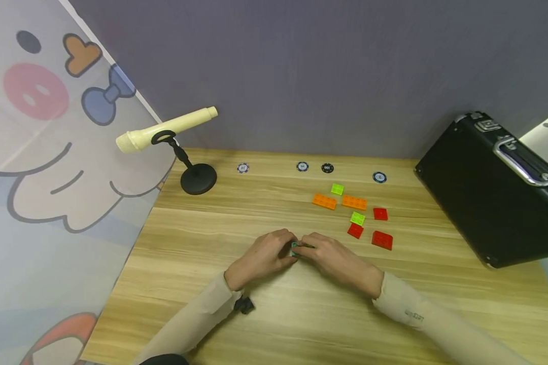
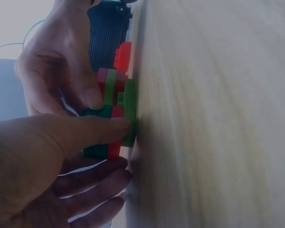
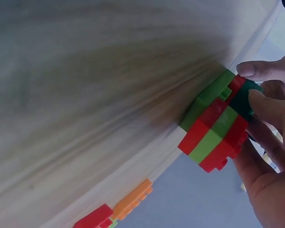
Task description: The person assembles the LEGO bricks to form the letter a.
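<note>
A small built-up toy brick model [image 3: 211, 121] stands on the table between my two hands. Its long green base brick [image 3: 204, 102] carries a red, light green and red stack at one end. At the other end a dark green brick [image 2: 96, 151] tops a red one. My left hand [image 1: 266, 254] grips this dark green end, its thumb along the side by the red brick and its fingers around the far side. Meeting it from the other side, my right hand [image 1: 332, 257] pinches the dark green brick. In the head view the hands mostly hide the model.
Loose orange bricks [image 1: 353, 203], light green bricks [image 1: 357, 218] and red bricks [image 1: 382, 240] lie beyond my right hand. Several poker chips [image 1: 302, 166] line the back. A cream microphone [image 1: 173, 129] on a black stand is back left, a black case [image 1: 488, 192] right. Something small and black [image 1: 244, 305] lies by my left sleeve.
</note>
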Available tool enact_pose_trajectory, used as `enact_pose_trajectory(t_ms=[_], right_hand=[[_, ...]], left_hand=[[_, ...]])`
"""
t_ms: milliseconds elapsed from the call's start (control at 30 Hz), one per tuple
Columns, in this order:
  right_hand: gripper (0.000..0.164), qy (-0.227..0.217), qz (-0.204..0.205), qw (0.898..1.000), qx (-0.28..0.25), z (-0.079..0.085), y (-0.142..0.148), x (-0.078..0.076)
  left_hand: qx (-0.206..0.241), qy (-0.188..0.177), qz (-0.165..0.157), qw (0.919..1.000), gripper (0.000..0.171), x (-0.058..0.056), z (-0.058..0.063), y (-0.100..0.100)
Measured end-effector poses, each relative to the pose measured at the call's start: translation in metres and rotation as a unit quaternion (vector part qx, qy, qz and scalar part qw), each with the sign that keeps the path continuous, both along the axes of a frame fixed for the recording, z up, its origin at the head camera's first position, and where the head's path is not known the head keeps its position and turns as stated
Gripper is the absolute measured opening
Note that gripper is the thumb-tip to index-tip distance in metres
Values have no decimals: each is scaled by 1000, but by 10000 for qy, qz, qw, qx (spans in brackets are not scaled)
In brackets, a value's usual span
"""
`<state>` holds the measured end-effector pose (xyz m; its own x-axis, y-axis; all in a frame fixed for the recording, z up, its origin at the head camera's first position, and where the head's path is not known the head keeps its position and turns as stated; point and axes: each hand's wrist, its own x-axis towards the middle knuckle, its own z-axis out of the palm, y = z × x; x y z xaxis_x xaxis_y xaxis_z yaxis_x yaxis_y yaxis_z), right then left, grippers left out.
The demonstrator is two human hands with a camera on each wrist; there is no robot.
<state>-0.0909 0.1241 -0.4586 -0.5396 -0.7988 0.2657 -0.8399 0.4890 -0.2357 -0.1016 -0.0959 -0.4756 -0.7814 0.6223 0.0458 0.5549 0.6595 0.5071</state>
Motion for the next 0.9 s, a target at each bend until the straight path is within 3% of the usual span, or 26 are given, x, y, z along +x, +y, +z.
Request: enact_pose_trajectory(t_ms=[367,567,700,900], right_hand=[[36,287,-13,9995,141,-2,9,6],[43,-191,63,9995,-261,3,17,10],[39,-144,-446,9984,-331,8,31,5],[21,-29,-1750,9846,17,7,60,-3]], left_hand=[[53,63,-94,9999,32,2,-1,2],[13,25,-6,10000,32,5,0,0],[-33,21,-6,10000,34,4,1,1],[-43,-5,27,10000,35,2,0,1]])
